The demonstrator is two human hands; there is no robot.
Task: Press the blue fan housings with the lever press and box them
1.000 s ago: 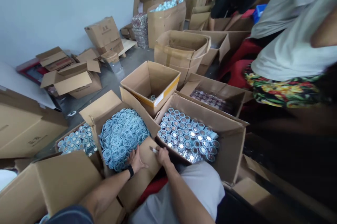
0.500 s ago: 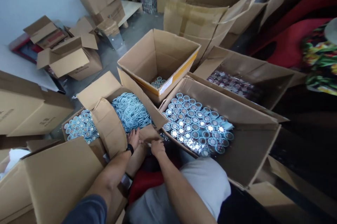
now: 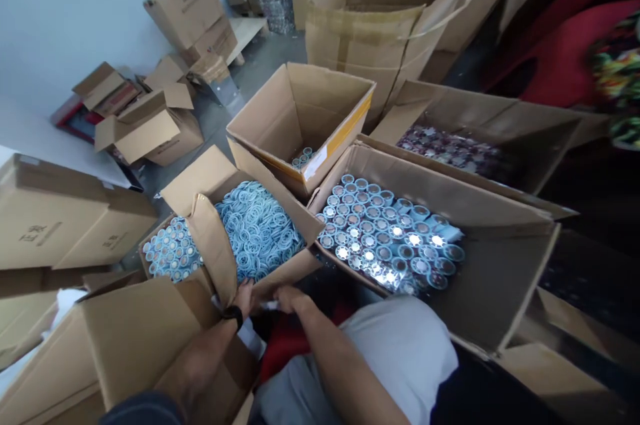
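A carton (image 3: 313,224) full of light blue plastic rings (image 3: 260,225) sits in front of me. At its near edge my left hand (image 3: 245,298), with a black band on the wrist, has its fingers curled over the cardboard flap (image 3: 290,273). Just to the right, below the same flap, my right hand (image 3: 288,299) is closed. A small pale piece (image 3: 271,305) shows at its fingers; its kind is too blurred to make out. Left of the rings, past a bent cardboard divider (image 3: 215,238), stand several blue-edged rolls of discs (image 3: 173,250).
On the right, a long carton (image 3: 505,285) holds wrapped blue rolls (image 3: 380,225). Behind it, another carton (image 3: 525,125) contains dark red pieces. A deeper carton (image 3: 260,105) with a few rolls stands ahead. An open carton (image 3: 135,332) is close on my left.
Both hands have moved down and toward me at the box's near edge. The near flap now lies lower, and more of the blue rings show. The view has shifted slightly.
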